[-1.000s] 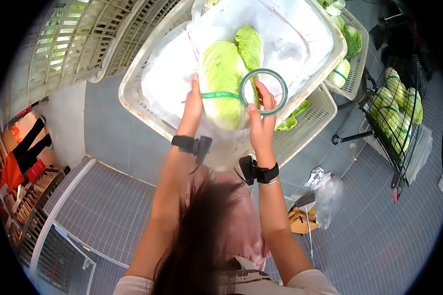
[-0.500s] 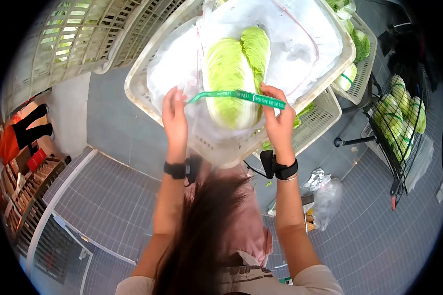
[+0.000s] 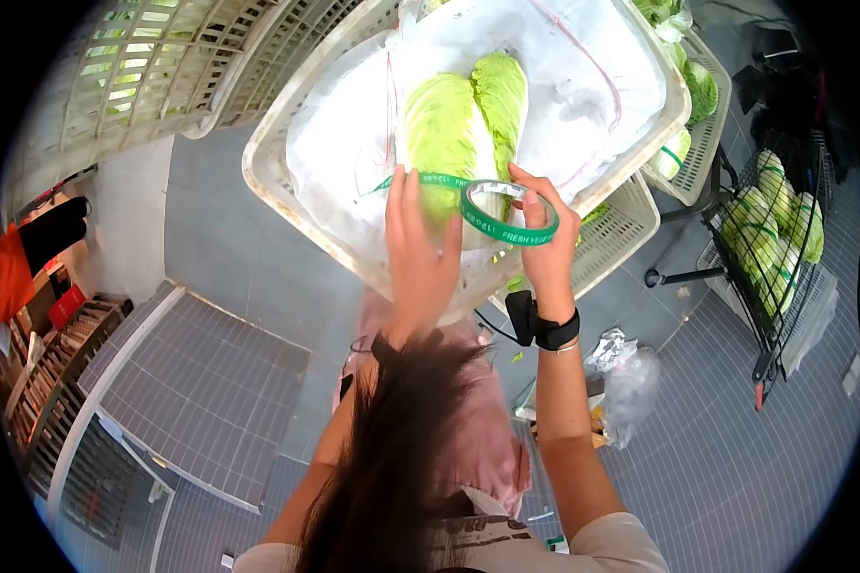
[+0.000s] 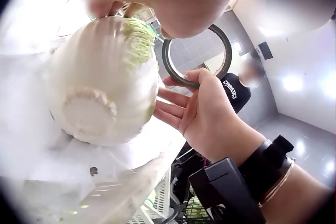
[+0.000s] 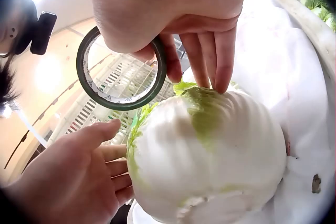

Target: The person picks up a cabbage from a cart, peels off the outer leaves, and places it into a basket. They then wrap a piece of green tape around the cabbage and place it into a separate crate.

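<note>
A Chinese cabbage [image 3: 438, 119] lies on white plastic in a crate, its pale base towards the person. Green printed tape [image 3: 441, 180] runs across its lower part from a tape roll [image 3: 511, 233]. The right hand [image 3: 550, 250] holds that roll at its right side; in the right wrist view, the hand [image 5: 173, 11] pinches the roll [image 5: 84, 74] while other fingertips touch the cabbage [image 5: 236, 129]. Blurred, the left hand [image 3: 420, 263] lies over the cabbage's lower left with its fingers extended. The right wrist view shows the left hand's fingers [image 5: 116, 169] against the cabbage's side.
The crate's rim [image 3: 296, 225] surrounds the white plastic. Tall slatted crates [image 3: 153, 76] stand at the upper left. At the right are another crate [image 3: 629, 229] and a wire cart with taped cabbages [image 3: 763, 229]. A clear plastic bag [image 3: 633, 387] lies on the floor.
The left hand has moved right, from beside the cabbage onto its lower left part. The stretched tape now lies lower against the cabbage, and the roll has turned to show its ring again.
</note>
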Motion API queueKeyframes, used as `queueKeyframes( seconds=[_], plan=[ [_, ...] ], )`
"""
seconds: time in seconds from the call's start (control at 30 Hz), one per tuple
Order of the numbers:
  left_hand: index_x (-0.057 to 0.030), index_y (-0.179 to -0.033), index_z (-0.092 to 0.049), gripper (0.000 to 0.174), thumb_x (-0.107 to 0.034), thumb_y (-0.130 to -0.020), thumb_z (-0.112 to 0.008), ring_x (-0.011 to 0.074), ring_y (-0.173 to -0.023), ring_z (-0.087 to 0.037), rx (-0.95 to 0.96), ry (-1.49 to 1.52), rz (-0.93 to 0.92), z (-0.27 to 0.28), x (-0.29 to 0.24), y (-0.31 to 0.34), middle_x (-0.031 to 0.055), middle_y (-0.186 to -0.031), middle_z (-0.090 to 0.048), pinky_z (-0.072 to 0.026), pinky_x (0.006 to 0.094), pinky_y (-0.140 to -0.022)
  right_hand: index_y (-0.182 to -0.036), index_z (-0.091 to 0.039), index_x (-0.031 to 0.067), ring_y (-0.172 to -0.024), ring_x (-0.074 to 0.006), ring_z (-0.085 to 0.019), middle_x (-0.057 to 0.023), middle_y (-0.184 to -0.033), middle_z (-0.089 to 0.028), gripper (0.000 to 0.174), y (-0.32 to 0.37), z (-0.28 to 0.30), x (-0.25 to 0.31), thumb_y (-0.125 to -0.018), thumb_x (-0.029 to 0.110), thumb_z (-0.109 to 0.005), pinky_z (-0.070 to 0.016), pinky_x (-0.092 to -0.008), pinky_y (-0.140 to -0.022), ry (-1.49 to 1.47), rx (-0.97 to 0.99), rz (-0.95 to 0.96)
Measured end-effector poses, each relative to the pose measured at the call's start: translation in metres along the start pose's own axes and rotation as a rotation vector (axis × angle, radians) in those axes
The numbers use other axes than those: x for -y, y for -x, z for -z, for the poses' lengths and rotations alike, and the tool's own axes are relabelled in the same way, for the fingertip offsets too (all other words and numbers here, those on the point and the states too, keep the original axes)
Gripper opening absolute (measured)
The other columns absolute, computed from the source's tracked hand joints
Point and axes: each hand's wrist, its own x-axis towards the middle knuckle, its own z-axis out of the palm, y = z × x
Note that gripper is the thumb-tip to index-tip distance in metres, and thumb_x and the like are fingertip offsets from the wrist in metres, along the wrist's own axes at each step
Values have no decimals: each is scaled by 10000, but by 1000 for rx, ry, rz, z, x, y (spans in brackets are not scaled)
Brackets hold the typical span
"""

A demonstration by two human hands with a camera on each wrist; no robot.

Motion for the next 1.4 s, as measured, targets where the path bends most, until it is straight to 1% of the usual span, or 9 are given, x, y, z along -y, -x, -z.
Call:
queueKeyframes(
  seconds=[0.17,0.37,0.67,0.77,0.87,0.97,1.0,1.13,1.4],
  plan=[
    [94,-1485,-149,774,-212,-934,-600,473,-1408,-242,-8,-87,-21,-14,-1,-1,332,-1520,-206,-207,496,-1153,-1047,-644,5,-663,-135,-647,-108,-788,-664,266,-11,3,-7,-1007,241,-527,-473,-254,-587,-107,58,-59],
    [86,-1501,-58,885,-288,-933,-623,488,-1434,-148,-17,-127,-34,-29,5,1,349,-1544,-79,-169,499,-1165,-1102,-579,13,-779,-180,-709,-78,-863,-677,300,-28,24,-2,-1030,291,-489,-548,-258,-629,-335,102,-244],
    [43,-1525,-51,778,-328,-1009,-500,383,-1440,-203,103,162,73,4,46,-1,276,-1555,-172,-182,423,-1170,-988,-622,28,-639,-222,-691,-144,-709,-683,127,-37,41,-35,-890,100,-585,-490,-314,-569,227,-30,-201],
    [66,-1515,-75,774,-265,-987,-534,393,-1431,-230,134,280,122,15,64,0,286,-1545,-184,-224,425,-1157,-1002,-629,43,-615,-248,-677,-135,-684,-671,142,-39,37,-29,-871,92,-601,-483,-324,-553,554,-5,-118],
    [51,-1519,-92,744,-251,-991,-519,392,-1416,-253,150,225,124,25,70,0,288,-1526,-212,-233,425,-1153,-1025,-632,59,-578,-228,-653,-117,-646,-653,159,-36,23,-17,-885,131,-608,-473,-329,-534,539,-62,-59],
    [59,-1514,-107,709,-240,-999,-493,405,-1399,-273,107,38,94,29,80,3,297,-1510,-223,-245,426,-1146,-1043,-629,59,-602,-183,-643,-104,-691,-676,178,-24,-6,-33,-937,196,-585,-474,-316,-555,6,-121,-260],
    [66,-1510,-111,742,-254,-984,-526,412,-1402,-266,86,72,145,31,75,3,301,-1514,-212,-245,433,-1146,-1067,-642,64,-719,-140,-646,-96,-852,-707,237,-20,-19,-38,-993,253,-521,-480,-296,-619,-226,-135,-379],
    [102,-1492,-100,953,-320,-876,-692,447,-1410,-233,49,29,226,25,44,7,326,-1523,-167,-238,466,-1149,-1112,-629,56,-907,-109,-586,-62,-1021,-661,303,-15,-40,-27,-1025,302,-474,-451,-250,-757,-833,-127,-648],
    [120,-1483,2,1218,-320,-730,-849,469,-1418,-174,-79,-134,225,-5,23,-4,357,-1509,-140,-192,487,-1160,-1002,-600,43,-1107,-175,-530,-90,-1171,-619,319,0,-65,-30,-1048,320,-451,-377,-312,-999,-841,-152,-434]
  ],
)
